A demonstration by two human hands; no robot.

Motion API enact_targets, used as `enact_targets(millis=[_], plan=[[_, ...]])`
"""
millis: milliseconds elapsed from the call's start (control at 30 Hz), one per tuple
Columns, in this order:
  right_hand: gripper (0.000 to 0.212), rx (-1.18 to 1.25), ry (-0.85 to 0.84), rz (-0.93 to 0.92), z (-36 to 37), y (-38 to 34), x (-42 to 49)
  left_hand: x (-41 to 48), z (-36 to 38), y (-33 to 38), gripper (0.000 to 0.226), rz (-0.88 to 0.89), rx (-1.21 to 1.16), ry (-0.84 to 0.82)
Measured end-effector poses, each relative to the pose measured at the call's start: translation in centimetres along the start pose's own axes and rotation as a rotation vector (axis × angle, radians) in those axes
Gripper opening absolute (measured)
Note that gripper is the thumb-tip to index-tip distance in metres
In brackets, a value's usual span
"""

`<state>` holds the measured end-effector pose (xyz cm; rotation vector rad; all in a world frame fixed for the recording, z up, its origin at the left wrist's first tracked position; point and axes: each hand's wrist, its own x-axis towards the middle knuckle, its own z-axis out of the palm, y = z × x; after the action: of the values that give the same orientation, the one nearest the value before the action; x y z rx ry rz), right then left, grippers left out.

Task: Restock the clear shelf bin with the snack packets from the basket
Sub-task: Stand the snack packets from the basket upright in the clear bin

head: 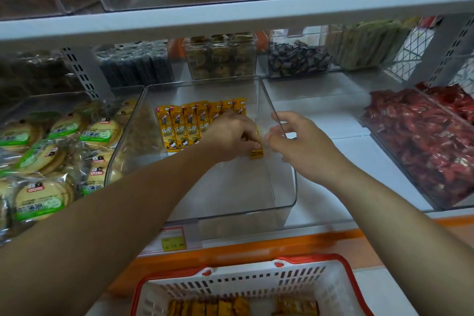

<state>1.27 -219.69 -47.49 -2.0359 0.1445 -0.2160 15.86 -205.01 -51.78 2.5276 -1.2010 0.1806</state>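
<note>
- Lying nearest, at bottom centre, a white slotted plastic basket (256, 282) with a red rim is holding more brown-yellow snack packets (213, 306).
- Mid-frame, the left hand (230, 136) is gripping a glossy yellow packet (256, 153) with curled fingers, setting it inside the clear bin (230, 213) beside a flat, overlapping row of packets (184, 126).
- The right hand (297, 143) is hovering at the bin's right wall, fingers loosely curled; whether they are pinching it I cannot tell.
- Placing seems to be underway; the next move is likely calling for a square release, then reaching down to the basket.

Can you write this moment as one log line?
step: placing | left hand: grips yellow packet in clear bin | right hand: at bin wall, grip unclear | basket: spare packets inside
</note>
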Motion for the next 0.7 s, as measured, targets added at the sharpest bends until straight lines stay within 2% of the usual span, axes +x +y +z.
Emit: enact_targets(millis=[67, 133, 233, 333, 433, 600, 700], plan=[[0.026, 0.005, -0.003, -0.002, 0.0, 0.0, 0.0, 0.3, -0.1, 0.1, 0.009, 0.017, -0.037, -0.057], [0.020, 0.015, -0.008, 0.004, 0.0, -0.1, -0.1, 0.5, -0.4, 0.5, 0.013, -0.060, -0.041, -0.106], [0.021, 0.021, -0.004, 0.010, 0.0, -0.2, -0.1, 0.6, -0.4, 0.4, 0.039, -0.214, 0.056, -0.171], [0.021, 0.024, -0.006, 0.015, 0.1, -0.1, -0.1, 0.8, -0.5, 0.6, 0.063, -0.217, 0.151, -0.252], [0.021, 0.015, -0.005, 0.015, 0.1, 0.0, -0.1, 1.3, -0.6, 0.7, 0.068, -0.171, 0.232, -0.306], [0.023, 0.020, -0.014, 0.021, 0.0, 0.0, -0.1, 1.2, -0.7, 0.4, 0.074, -0.242, 0.068, -0.245], [0.029, 0.021, -0.009, 0.029, 0.0, 0.0, -0.1, 1.3, -0.6, 0.7, 0.081, -0.227, 0.020, -0.220]])
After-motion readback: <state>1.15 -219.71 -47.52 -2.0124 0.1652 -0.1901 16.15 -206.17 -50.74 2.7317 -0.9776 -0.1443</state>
